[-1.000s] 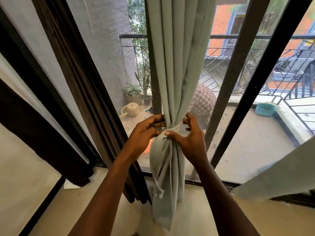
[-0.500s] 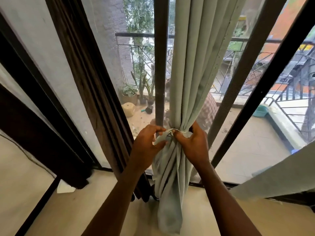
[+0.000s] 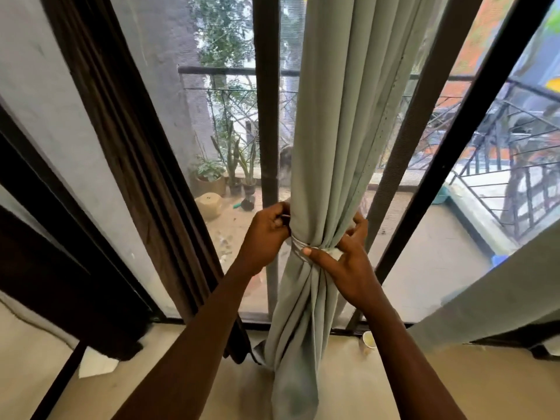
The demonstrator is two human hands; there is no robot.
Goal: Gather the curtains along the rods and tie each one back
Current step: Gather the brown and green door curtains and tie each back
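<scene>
A pale green curtain (image 3: 339, 122) hangs gathered into a bunch in front of the glass door. A thin fabric tie-back (image 3: 300, 245) circles its waist. My left hand (image 3: 266, 231) is at the bunch's left edge, fingers curled and pinching the tie's end there. My right hand (image 3: 342, 262) lies on the right side of the bunch; its thumb presses on the tie and its fingers curl round a small pale piece of the tie. Below the tie the curtain falls in folds to the floor.
A dark brown curtain (image 3: 127, 165) hangs at the left. Another pale curtain panel (image 3: 500, 301) juts in at the right. Dark door frames (image 3: 266, 116) cross the glass. A small cup (image 3: 369, 341) and white paper (image 3: 97, 363) lie on the floor. Plant pots stand on the balcony.
The tie now sits flat round the bunch. My left hand moved up to the curtain's left edge; my right thumb slid onto the tie. The view tilted and moved closer.
</scene>
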